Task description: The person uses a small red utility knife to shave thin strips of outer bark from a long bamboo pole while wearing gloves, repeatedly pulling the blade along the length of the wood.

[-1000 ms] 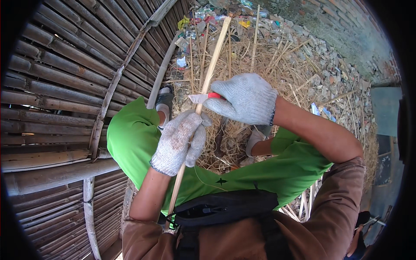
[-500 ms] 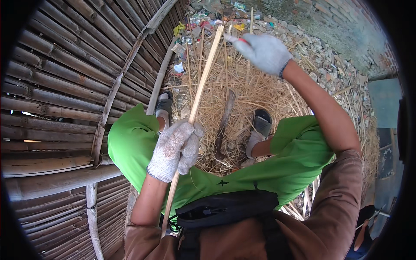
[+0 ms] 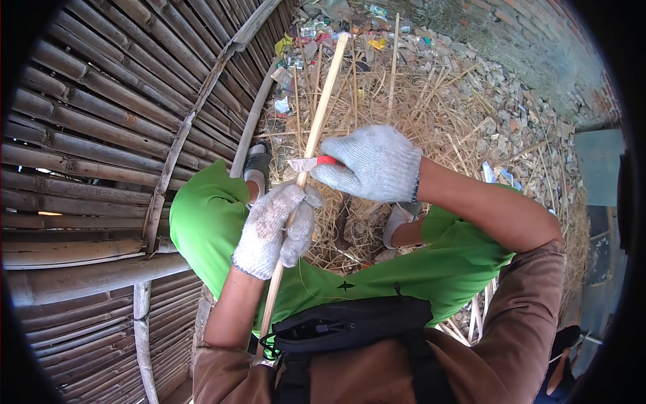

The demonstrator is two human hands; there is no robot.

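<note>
Knit-gloved left hand (image 3: 270, 229) grips a slim, probably bamboo strip (image 3: 328, 95); right hand (image 3: 373, 164) clamps a red-handled knife (image 3: 321, 161).

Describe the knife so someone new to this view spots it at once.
Find the bright green trousers, then go up to the grey-gloved right hand. Poking left from it, over the long pale strip, is the knife. Its red handle and whitish blade set it apart from the plain strip and the straw.
</note>
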